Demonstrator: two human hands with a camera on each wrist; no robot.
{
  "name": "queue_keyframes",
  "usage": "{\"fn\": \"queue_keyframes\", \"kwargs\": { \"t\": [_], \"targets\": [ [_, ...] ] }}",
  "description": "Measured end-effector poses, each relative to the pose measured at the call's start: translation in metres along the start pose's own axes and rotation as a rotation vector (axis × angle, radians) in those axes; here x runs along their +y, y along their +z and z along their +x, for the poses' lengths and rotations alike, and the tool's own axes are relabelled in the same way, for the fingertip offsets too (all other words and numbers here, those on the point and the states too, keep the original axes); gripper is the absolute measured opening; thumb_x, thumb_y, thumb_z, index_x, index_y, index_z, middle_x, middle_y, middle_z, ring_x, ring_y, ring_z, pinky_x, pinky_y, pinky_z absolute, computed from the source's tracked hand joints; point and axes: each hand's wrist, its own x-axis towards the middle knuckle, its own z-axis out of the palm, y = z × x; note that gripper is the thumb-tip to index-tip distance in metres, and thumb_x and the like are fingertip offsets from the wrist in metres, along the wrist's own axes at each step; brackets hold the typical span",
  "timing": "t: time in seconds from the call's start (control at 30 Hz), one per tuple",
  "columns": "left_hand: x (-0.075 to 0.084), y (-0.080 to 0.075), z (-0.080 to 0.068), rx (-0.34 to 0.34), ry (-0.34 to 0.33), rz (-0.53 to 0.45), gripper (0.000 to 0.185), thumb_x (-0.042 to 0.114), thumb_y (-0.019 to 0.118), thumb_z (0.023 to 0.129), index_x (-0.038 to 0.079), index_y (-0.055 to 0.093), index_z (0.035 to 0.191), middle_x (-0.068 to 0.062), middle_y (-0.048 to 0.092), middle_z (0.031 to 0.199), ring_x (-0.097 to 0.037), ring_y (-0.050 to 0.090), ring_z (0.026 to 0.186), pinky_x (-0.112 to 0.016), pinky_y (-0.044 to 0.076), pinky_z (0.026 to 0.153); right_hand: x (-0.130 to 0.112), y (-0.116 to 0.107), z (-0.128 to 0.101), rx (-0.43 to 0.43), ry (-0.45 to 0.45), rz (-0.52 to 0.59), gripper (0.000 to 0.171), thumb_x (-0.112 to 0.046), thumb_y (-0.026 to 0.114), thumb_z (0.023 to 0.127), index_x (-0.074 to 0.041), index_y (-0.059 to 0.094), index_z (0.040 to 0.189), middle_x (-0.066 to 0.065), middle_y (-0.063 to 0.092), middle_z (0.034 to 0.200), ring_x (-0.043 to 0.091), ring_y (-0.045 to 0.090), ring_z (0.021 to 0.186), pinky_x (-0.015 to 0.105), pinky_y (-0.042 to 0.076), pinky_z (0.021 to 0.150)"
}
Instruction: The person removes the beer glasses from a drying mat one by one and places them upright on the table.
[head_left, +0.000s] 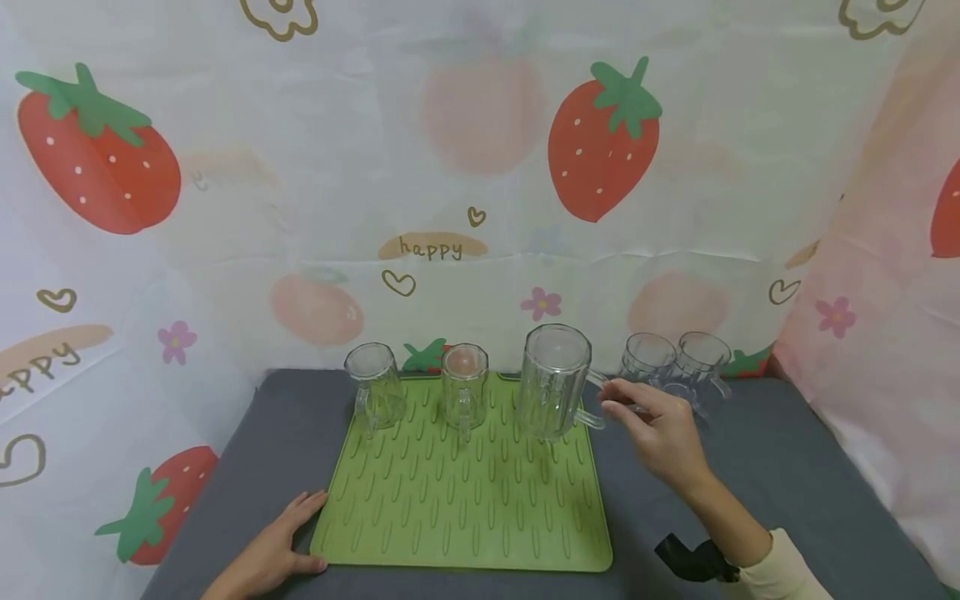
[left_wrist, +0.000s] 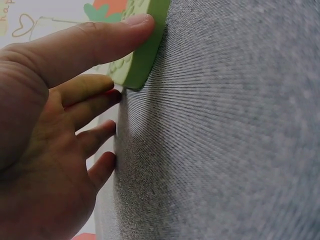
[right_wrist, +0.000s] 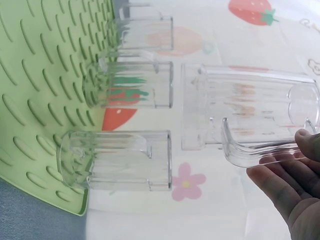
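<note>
My right hand (head_left: 656,429) pinches the handle of a clear glass mug (right_wrist: 250,107) between thumb and fingers. The mug is held up over the rear right part of a green ridged mat (head_left: 465,500). In the right wrist view another glass mug (right_wrist: 120,160) stands on the mat lower down; in the head view the held one largely covers it. Two more mugs stand along the mat's rear, one at the left (head_left: 378,387) and one in the middle (head_left: 465,387). At the mat's front left corner, my left hand (head_left: 270,542) touches the edge with its thumb, fingers extended.
Behind my right hand, two more glass mugs (head_left: 648,354) stand close together at the table's right rear. A dark grey cloth (head_left: 787,475) covers the table. Printed curtains (head_left: 450,183) hang at the back and both sides.
</note>
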Motion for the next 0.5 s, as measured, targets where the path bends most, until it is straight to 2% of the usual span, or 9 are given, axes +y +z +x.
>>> {"fn": "queue_keyframes", "kwargs": {
  "t": [0.3, 0.5],
  "targets": [
    [0.0017, 0.0008, -0.0009, 0.004, 0.004, -0.001, 0.1, 0.029, 0.086, 0.07, -0.002, 0.034, 0.149, -0.032, 0.024, 0.155, -0.055, 0.016, 0.142, -0.068, 0.036, 0.099, -0.0015, -0.0015, 0.0013, 0.011, 0.005, 0.01, 0.023, 0.005, 0.07, 0.084, -0.004, 0.073, 0.105, 0.008, 0.075, 0.091, -0.006, 0.064, 0.085, 0.004, 0.05, 0.075],
    [0.0024, 0.0015, -0.0013, 0.013, 0.015, -0.001, 0.099, 0.026, 0.086, 0.07, -0.003, 0.034, 0.149, -0.032, 0.025, 0.155, -0.055, 0.016, 0.142, -0.068, 0.036, 0.099, 0.0003, -0.0032, 0.0011, 0.012, 0.006, 0.004, 0.021, 0.0, 0.07, 0.085, -0.001, 0.073, 0.107, 0.01, 0.074, 0.093, 0.009, 0.069, 0.085, 0.005, 0.051, 0.076]
  ]
}}
